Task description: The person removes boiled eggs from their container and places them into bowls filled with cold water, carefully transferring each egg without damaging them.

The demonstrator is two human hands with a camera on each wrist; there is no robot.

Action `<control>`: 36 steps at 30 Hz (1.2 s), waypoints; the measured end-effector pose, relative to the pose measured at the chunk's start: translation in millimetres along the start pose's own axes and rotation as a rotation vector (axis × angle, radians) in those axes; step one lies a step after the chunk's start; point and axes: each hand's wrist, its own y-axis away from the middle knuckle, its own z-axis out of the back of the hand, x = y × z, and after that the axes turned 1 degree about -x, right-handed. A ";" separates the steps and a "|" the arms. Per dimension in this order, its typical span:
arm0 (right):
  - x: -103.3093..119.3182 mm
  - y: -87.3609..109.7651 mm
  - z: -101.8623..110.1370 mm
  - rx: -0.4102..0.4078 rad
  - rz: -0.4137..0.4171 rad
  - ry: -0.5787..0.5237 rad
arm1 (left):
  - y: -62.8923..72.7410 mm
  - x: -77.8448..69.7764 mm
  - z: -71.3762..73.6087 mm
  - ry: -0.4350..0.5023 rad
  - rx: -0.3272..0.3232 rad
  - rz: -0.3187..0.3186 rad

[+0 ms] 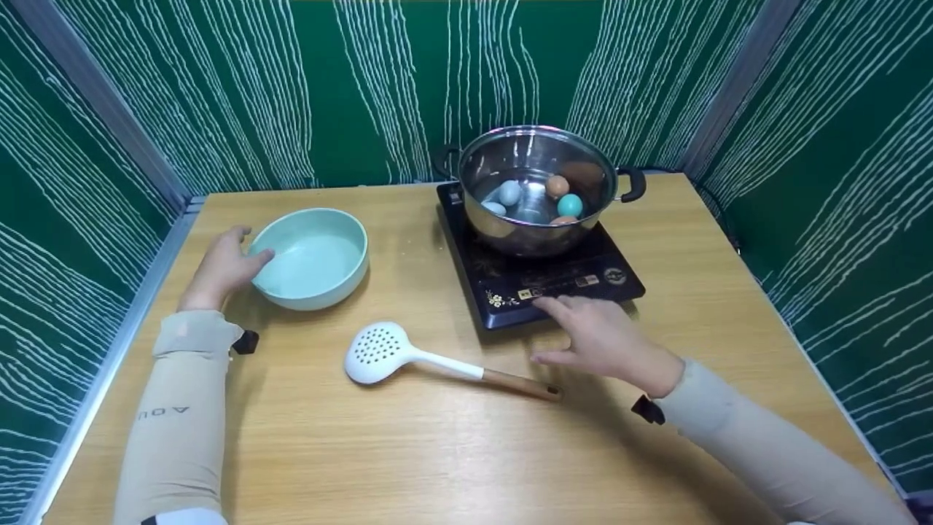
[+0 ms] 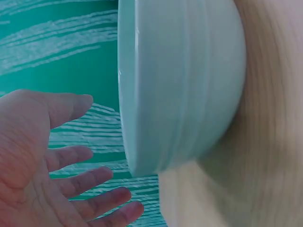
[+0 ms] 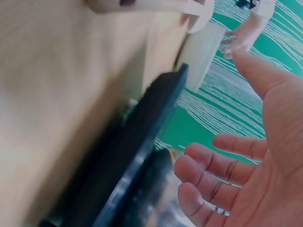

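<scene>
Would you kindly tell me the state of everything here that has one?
Round pale-green bowl: upright, empty.
Silver metal pot: upright, lidless.
Pale-blue, brown and turquoise eggs: inside the pot.
Flat black cooker: under the pot; power unclear.
White brown-handled slotted spoon: lying down.
Left grip: extended, holding nothing.
Right grip: extended, holding nothing.

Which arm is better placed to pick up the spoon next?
Probably the right: the right grip is empty and close to the spoon handle, while the left grip is farther away, at the bowl.
</scene>
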 end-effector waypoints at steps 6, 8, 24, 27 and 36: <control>6.0 2.5 -13.5 0.018 0.055 -0.028 | -5.7 14.9 2.3 0.034 -0.004 0.065; 7.8 3.5 -18.7 0.025 0.074 -0.034 | -7.7 18.8 1.9 0.045 0.004 0.082; 25.2 1.2 -46.0 0.204 0.097 -0.166 | -6.6 39.5 -5.0 0.313 0.113 0.117; 27.7 0.3 -49.6 0.220 0.099 -0.186 | -9.3 43.1 -7.3 0.388 0.141 0.117; 30.7 -1.3 -61.7 0.250 0.081 -0.223 | -12.8 48.4 -11.3 0.498 0.214 0.139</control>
